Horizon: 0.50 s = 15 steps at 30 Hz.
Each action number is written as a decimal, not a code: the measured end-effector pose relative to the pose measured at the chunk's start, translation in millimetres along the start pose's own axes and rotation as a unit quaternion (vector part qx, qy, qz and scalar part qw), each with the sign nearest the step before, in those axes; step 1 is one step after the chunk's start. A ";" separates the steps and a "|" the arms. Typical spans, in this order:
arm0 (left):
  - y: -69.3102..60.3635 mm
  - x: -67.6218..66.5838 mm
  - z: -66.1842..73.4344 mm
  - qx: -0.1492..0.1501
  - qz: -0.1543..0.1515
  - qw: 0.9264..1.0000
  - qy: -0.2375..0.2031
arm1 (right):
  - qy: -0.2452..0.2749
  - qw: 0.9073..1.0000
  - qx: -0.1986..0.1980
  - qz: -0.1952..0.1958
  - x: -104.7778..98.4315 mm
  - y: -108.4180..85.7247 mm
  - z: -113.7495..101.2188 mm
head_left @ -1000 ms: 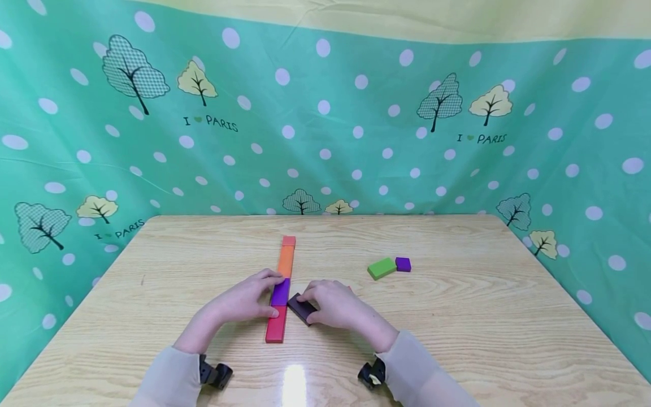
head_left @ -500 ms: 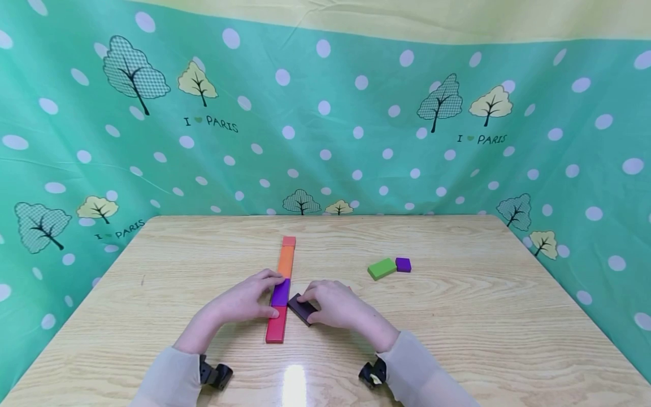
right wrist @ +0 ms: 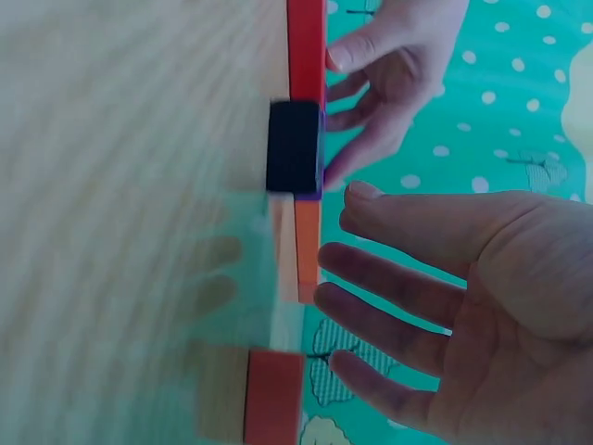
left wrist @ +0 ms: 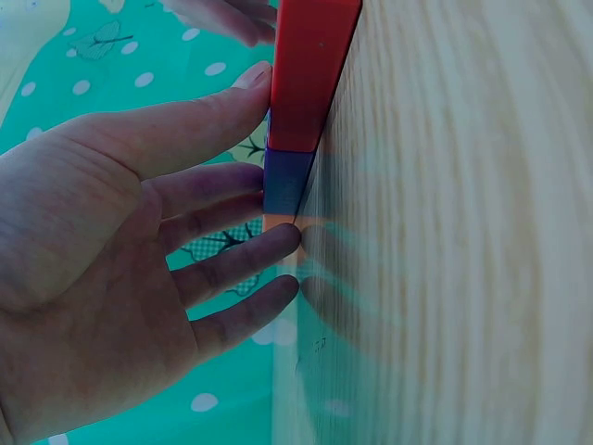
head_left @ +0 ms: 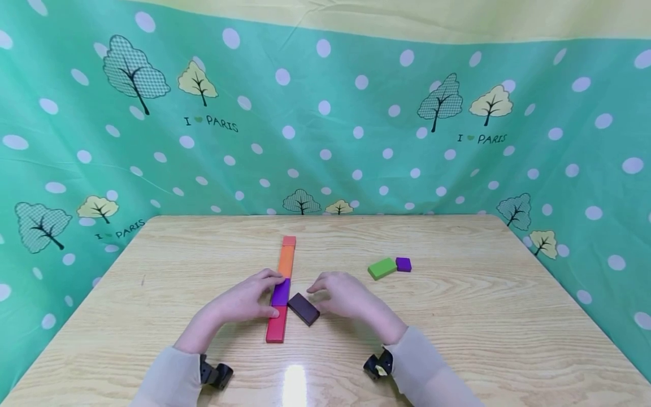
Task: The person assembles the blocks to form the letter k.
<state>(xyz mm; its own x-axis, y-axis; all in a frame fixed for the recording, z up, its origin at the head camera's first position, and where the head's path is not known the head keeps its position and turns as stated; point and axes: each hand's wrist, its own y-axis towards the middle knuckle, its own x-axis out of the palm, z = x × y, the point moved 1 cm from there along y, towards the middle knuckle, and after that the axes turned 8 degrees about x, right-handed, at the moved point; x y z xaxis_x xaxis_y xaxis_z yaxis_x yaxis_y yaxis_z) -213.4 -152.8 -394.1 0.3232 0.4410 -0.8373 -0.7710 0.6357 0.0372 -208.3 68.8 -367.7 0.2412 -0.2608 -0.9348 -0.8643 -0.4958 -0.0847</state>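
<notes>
Fingers [left wrist: 233,265] stand apart, left hand [head_left: 243,298] touching purple block [head_left: 281,293] and red block [head_left: 276,329], right hand [head_left: 348,297] just beside dark block [head_left: 304,310].

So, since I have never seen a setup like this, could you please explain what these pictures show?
There is no machine here: these are a person's bare left hand and right hand. The wide picture comes from a camera worn on the head; the two close-ups come from wrist cameras, one on each arm. On the table, a red block, a purple block, an orange block and a salmon block lie end to end. A dark block lies slanted beside them; farther right are a green block and a small violet block. A reddish block shows clearly only in the right wrist view. Nothing is gripped: the left hand touches the red block, while the right hand is open by the dark block.
</notes>
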 end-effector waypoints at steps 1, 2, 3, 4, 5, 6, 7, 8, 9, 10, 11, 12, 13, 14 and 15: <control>0.1 -0.2 0.3 -0.001 0.000 1.000 -0.001 | 0.006 1.000 0.004 0.004 -1.0 0.1 2.2; 0.3 -0.4 0.7 -0.002 0.001 1.000 -0.001 | 0.011 1.000 0.008 0.008 -2.2 -0.1 4.2; 0.4 -0.4 1.0 -0.004 0.001 1.000 -0.002 | 0.016 1.000 0.014 0.010 -3.3 -0.1 6.3; 0.6 -0.5 1.3 -0.005 0.001 1.000 -0.002 | 0.020 1.000 0.021 0.013 -4.4 0.0 8.6; 0.7 -0.6 1.5 -0.006 0.001 1.000 -0.002 | 0.024 0.999 0.027 0.013 -5.6 0.0 10.9; 0.8 -0.6 1.7 -0.007 0.000 1.000 -0.003 | 0.029 0.999 0.032 0.015 -6.5 0.3 13.4; 0.8 -0.6 1.7 -0.008 0.000 1.000 -0.002 | 0.034 0.999 0.036 0.017 -7.7 0.6 15.6; 0.8 -0.6 1.8 -0.007 0.000 1.000 -0.002 | 0.039 0.998 0.041 0.017 -8.8 0.8 17.8; 0.7 -0.5 1.7 -0.007 -0.001 1.000 -0.001 | 0.044 0.998 0.046 0.016 -9.7 1.2 19.9; 0.6 -0.5 1.7 -0.006 -0.001 1.000 -0.002 | 0.048 0.997 0.051 0.015 -10.5 1.7 22.0; 0.5 -0.5 1.7 -0.005 -0.001 1.000 -0.002 | 0.053 0.997 0.054 0.016 -11.1 2.2 24.0; 0.3 -0.5 1.6 -0.004 -0.001 1.000 -0.001 | 0.056 0.997 0.058 0.018 -11.7 2.8 25.8; 0.2 -0.4 1.4 -0.004 -0.001 1.000 -0.001 | 0.059 0.996 0.063 0.019 -12.2 3.3 27.3; 0.0 -0.4 1.3 -0.003 0.000 1.000 -0.001 | 0.062 0.996 0.067 0.019 -12.3 3.8 28.9; -0.1 -0.4 1.1 -0.003 0.000 1.000 -0.001 | 0.062 0.995 0.070 0.020 -12.5 4.3 30.3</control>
<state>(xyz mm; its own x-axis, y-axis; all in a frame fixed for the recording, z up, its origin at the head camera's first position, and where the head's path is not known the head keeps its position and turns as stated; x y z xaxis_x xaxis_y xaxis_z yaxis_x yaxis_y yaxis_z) -212.9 -152.3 -393.2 0.3245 0.4417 -0.8364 -0.7737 0.6327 0.0340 -228.4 95.0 -366.9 0.2501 -0.3831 -0.8892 -0.9255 -0.3643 -0.1034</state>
